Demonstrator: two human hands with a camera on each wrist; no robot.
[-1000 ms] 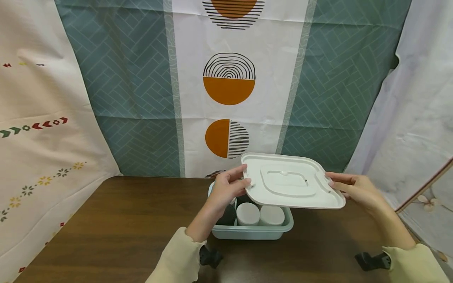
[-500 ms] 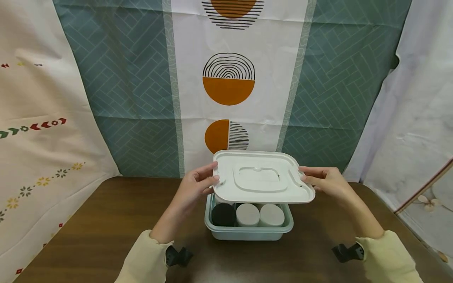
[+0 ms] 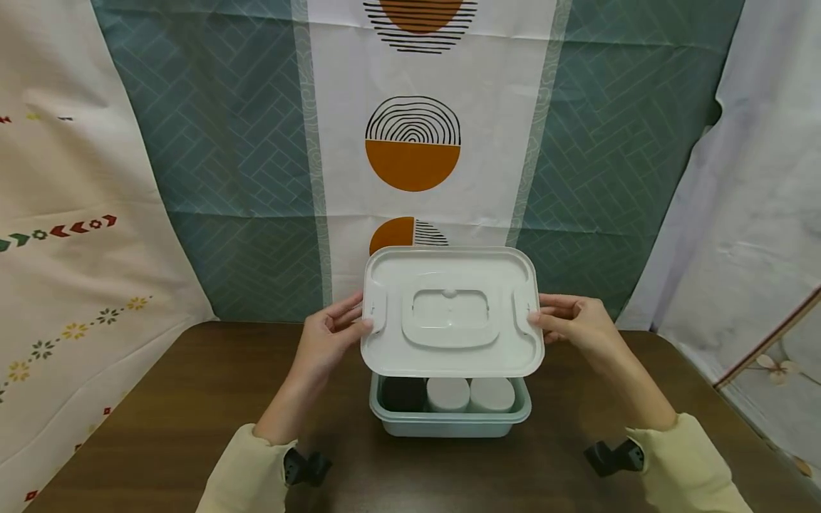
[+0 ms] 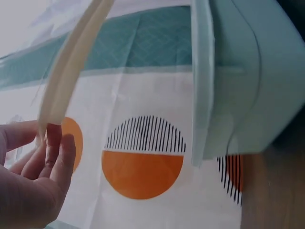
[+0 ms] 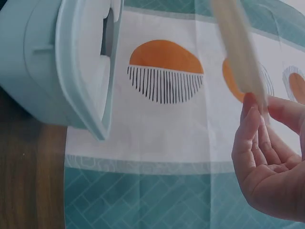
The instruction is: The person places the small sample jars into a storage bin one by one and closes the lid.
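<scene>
A white plastic lid is held up over a pale green storage box, tilted so its top faces the head camera. My left hand pinches the lid's left edge between thumb and fingers, and my right hand pinches the right edge. Both wrist views show a gap between the lid and the box. Inside the box's front row stand a black round-topped container and two white ones. The lid hides the rear of the box.
The box stands on a dark brown wooden table. Behind the table hangs a patterned curtain in green and white with orange shapes. Light cloths hang at the left and right.
Both hands have carried the lid leftward from the right side until it is centred above the box. Its front edge has levelled, and its top now faces the head camera more squarely.
</scene>
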